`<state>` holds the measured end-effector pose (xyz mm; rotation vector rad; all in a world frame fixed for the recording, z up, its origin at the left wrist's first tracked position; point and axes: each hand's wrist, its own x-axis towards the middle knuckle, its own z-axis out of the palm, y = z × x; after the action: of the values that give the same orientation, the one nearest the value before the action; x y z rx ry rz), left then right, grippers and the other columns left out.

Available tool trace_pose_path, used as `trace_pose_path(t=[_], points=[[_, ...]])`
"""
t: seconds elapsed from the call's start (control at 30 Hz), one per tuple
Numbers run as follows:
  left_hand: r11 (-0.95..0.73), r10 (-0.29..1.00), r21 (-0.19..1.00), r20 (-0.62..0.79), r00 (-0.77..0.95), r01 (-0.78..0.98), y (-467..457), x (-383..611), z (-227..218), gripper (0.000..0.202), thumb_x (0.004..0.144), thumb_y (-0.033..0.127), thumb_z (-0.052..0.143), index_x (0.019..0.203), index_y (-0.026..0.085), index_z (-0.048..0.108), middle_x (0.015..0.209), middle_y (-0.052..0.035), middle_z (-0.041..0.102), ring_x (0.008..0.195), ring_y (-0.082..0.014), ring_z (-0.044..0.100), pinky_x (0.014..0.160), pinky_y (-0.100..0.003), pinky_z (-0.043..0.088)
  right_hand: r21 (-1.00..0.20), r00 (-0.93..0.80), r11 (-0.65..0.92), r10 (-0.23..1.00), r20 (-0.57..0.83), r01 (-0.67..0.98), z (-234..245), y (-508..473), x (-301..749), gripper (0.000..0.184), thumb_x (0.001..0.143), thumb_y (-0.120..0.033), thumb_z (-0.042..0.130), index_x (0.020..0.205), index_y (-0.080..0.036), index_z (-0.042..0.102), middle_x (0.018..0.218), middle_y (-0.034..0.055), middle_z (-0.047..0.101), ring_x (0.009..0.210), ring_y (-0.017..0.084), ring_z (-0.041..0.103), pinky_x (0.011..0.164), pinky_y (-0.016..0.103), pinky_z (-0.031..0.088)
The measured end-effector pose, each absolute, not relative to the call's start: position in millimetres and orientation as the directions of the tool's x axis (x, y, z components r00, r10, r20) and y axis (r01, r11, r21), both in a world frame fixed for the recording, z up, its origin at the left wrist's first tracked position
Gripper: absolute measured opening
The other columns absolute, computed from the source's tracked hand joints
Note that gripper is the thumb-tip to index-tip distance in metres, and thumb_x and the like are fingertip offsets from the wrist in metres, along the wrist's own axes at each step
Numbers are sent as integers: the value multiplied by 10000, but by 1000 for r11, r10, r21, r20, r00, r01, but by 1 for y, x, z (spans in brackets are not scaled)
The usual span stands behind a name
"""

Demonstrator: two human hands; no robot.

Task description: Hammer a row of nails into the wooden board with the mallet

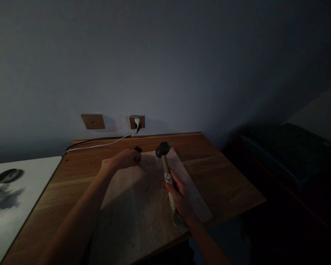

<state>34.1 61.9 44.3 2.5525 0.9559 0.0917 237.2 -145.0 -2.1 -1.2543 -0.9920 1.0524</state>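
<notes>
The mallet [166,165] is extending over the board [132,200], the right hand [180,193] closing around its handle, where a label [168,179] is showing marks too small to read. The left hand [129,157] is curling at the board's far edge; whether it is pinching anything cannot be told. Wooden tabletop [223,176] is extending rightward, a dim wall [182,73] standing behind.

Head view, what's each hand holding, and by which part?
Right hand: a mallet, gripped mid-handle. Left hand: near a small dark object; whether it's held cannot be told.
</notes>
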Motion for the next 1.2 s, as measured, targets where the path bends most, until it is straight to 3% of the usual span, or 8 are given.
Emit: trace_pose_path(t=[0.3,0.77,0.97,1.2], points=[[-703,669,290,-43,742,650,60,38,41,177,701,80,611,756,208,720,751,-20,693,691,-174,650,618,-254,423,-998,248,14,969,-2,-64,3,-145,236,658,866,-421,658,1475,-205,539,785,-4,622,490,93,479,433,219,402],[-680,651,364,-100,752,637,60,38,43,258,686,48,574,779,223,741,735,3,707,710,-177,669,639,-257,417,-998,235,16,972,1,-60,1,-146,237,630,887,-413,645,1474,-211,532,801,-6,616,495,91,489,442,216,403],[-709,635,358,-53,771,608,63,42,34,233,678,76,587,765,218,749,764,-23,697,734,-196,662,691,-274,459,-996,235,16,972,-4,-82,2,-146,237,612,890,-399,638,1460,-195,544,806,-9,608,481,78,476,429,208,390],[-667,682,452,49,730,592,55,40,22,228,731,63,565,833,193,721,845,-45,712,774,-203,669,702,-268,476,-996,240,8,971,-15,-94,-8,-142,240,644,891,-402,642,1486,-192,516,797,-9,619,486,83,492,426,203,415]])
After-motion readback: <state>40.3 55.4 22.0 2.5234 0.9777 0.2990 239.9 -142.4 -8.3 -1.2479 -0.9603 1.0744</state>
